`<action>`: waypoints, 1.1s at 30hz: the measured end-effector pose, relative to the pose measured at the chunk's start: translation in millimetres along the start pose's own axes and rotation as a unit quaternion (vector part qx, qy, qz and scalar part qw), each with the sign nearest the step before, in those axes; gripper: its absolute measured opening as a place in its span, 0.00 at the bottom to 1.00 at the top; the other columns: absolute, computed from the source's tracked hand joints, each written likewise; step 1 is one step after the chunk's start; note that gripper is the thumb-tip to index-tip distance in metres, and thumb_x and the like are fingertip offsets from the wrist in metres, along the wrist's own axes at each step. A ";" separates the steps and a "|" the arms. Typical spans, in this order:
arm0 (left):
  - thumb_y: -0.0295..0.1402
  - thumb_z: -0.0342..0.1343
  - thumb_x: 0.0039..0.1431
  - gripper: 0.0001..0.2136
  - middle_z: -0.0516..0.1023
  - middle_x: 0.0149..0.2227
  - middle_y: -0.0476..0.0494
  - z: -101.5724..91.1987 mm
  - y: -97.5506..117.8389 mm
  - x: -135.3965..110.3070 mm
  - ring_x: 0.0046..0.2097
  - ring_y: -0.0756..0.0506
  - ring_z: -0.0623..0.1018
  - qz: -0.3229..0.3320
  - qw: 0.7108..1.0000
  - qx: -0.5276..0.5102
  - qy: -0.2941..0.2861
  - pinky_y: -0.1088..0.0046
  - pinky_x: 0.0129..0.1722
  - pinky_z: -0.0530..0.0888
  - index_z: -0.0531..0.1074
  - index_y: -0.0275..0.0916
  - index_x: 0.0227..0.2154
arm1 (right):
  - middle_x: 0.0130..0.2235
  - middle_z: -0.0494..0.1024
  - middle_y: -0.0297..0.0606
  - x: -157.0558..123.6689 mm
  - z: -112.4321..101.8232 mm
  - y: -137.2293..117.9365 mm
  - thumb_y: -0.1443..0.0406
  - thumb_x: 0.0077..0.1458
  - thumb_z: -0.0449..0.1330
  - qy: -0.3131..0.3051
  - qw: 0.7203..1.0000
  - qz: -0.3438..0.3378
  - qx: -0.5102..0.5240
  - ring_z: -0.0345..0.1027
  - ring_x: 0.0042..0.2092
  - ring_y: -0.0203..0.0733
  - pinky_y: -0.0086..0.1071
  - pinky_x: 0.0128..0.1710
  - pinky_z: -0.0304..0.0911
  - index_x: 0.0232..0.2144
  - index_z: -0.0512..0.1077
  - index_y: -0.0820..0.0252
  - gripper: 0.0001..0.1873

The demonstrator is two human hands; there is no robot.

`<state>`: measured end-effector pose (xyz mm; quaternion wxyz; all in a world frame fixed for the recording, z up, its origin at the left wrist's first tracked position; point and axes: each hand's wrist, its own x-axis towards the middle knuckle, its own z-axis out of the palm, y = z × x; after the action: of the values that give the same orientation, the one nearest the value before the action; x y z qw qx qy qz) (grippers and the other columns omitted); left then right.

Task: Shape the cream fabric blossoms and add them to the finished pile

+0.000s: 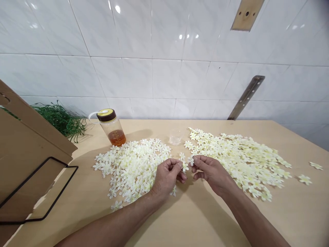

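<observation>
Both of my hands are raised just above a light wooden table [195, 219], between two heaps of small white fabric flowers. My left hand [167, 176] is curled, pinching one white flower [184, 166] between thumb and fingers. My right hand [210, 173] is also closed in a pinch, holding another small flower [190, 160] right beside the first, the two nearly touching. The left pile of flowers [132, 166] lies under and behind my left hand. The larger right pile [239, 157] spreads out behind my right hand.
A clear bottle [111, 127] with a yellow lid and amber liquid stands at the back left. A small clear cup [175, 136] sits between the piles. Green artificial grass [60, 118], a cardboard box [28, 147] and a black wire frame [38, 192] occupy the left. Tiled wall behind.
</observation>
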<state>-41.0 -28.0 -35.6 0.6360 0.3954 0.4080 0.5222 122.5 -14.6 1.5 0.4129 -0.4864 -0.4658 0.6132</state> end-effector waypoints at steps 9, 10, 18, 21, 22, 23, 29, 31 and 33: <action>0.41 0.60 0.53 0.14 0.76 0.20 0.43 1.7 4.9 -2.1 0.21 0.49 0.74 -0.004 1.000 0.000 0.002 0.73 0.24 0.72 0.71 0.33 0.32 | 0.26 0.74 0.35 8.0 -4.6 15.8 0.52 0.51 0.62 0.080 0.968 -0.079 -0.223 0.69 0.27 0.38 0.31 0.27 0.70 0.32 0.73 0.59 0.16; 0.41 0.60 0.53 0.14 0.76 0.20 0.43 1.8 4.9 -2.2 0.21 0.49 0.74 -0.004 1.000 0.000 0.002 0.73 0.24 0.72 0.71 0.33 0.32 | 0.27 0.75 0.35 7.6 -4.7 16.2 0.53 0.52 0.61 0.067 0.963 -0.090 -0.247 0.69 0.28 0.39 0.31 0.27 0.70 0.33 0.73 0.58 0.15; 0.41 0.60 0.53 0.14 0.75 0.20 0.45 0.8 2.0 -0.1 0.21 0.50 0.73 0.004 1.000 0.010 0.014 0.75 0.24 0.71 0.71 0.33 0.31 | 0.33 0.77 0.38 -6.2 5.8 8.4 0.57 0.57 0.58 0.077 0.887 -0.262 -0.372 0.70 0.30 0.38 0.29 0.27 0.66 0.33 0.75 0.56 0.10; 0.42 0.60 0.53 0.14 0.75 0.20 0.45 0.1 1.5 0.1 0.21 0.49 0.74 0.006 1.000 0.011 0.007 0.74 0.24 0.71 0.72 0.33 0.32 | 0.32 0.77 0.35 -8.9 9.8 7.3 0.61 0.58 0.57 0.066 0.857 -0.292 -0.420 0.69 0.30 0.37 0.30 0.31 0.65 0.32 0.75 0.55 0.08; 0.42 0.60 0.53 0.14 0.75 0.20 0.45 0.1 1.7 0.1 0.21 0.49 0.74 0.005 1.000 0.011 0.005 0.74 0.24 0.71 0.72 0.33 0.31 | 0.31 0.77 0.35 -9.2 10.4 7.2 0.62 0.58 0.57 0.067 0.851 -0.295 -0.430 0.70 0.31 0.37 0.30 0.32 0.64 0.31 0.76 0.54 0.08; 0.42 0.60 0.53 0.14 0.75 0.20 0.45 0.2 2.1 0.1 0.21 0.49 0.74 0.003 1.000 0.011 0.006 0.74 0.24 0.72 0.72 0.33 0.31 | 0.31 0.78 0.35 -9.4 10.7 7.2 0.62 0.58 0.57 0.071 0.847 -0.294 -0.437 0.70 0.31 0.38 0.30 0.33 0.64 0.31 0.76 0.54 0.08; 0.41 0.62 0.50 0.14 0.76 0.20 0.45 1.4 3.9 0.8 0.21 0.49 0.74 -0.010 1.000 0.021 0.015 0.75 0.24 0.72 0.73 0.33 0.30 | 0.28 0.77 0.35 -10.7 11.9 5.5 0.64 0.58 0.53 0.081 0.829 -0.260 -0.488 0.69 0.29 0.39 0.30 0.32 0.60 0.28 0.74 0.56 0.11; 0.40 0.62 0.51 0.13 0.76 0.20 0.45 1.6 3.6 1.1 0.21 0.50 0.74 -0.012 0.999 0.029 0.018 0.75 0.24 0.72 0.73 0.33 0.30 | 0.26 0.75 0.35 -11.1 12.9 5.8 0.64 0.58 0.52 0.081 0.820 -0.249 -0.509 0.67 0.28 0.38 0.29 0.31 0.58 0.26 0.73 0.56 0.12; 0.39 0.62 0.51 0.13 0.76 0.20 0.45 1.9 3.7 1.0 0.21 0.50 0.73 -0.013 0.999 0.034 0.020 0.75 0.24 0.71 0.74 0.33 0.30 | 0.24 0.74 0.34 -11.1 14.2 7.1 0.65 0.58 0.52 0.078 0.814 -0.246 -0.520 0.66 0.27 0.38 0.29 0.29 0.56 0.25 0.73 0.57 0.13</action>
<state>-40.4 -26.6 -31.6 0.6203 0.4013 0.4434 0.5074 110.3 -29.2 -1.7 0.2710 -0.5439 -0.7854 0.1177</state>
